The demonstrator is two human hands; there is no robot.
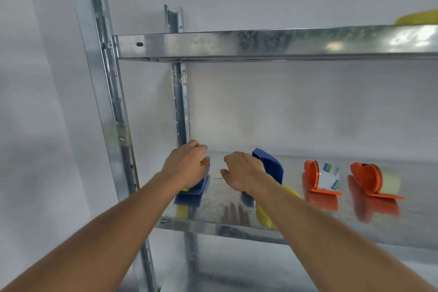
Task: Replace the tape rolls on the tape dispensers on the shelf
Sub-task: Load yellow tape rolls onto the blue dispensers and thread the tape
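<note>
Both arms reach forward onto a shiny galvanised metal shelf (213,201) set against a white wall. The left hand (186,165) lies over a blue tape dispenser (195,187) at the shelf's left end, fingers curved down around its top so the grip is holding it; a sliver of yellow tape (185,189) shows under the wrist.

The right hand (243,169) sits just beside a second blue tape dispenser (270,166), which stands behind and right of the knuckles. Its fingers are curled with thumb and forefinger drawn close together, a narrow grip, but whether it pinches anything or touches the dispenser cannot be told. A yellow roll (290,191) peeks out from behind the right forearm at that dispenser's base.

Further right, well apart from the hands, stand two orange tape dispensers. The nearer one (312,178) carries a white roll with a printed label (330,176); the farther one (366,176) carries a pale cream roll (390,181). All four dispensers rest in a row on the shelf, mirrored in its surface.

An upper shelf (260,42) runs overhead, with a yellow object (419,18) on its right end. Slotted steel uprights (106,92) frame the left side.
</note>
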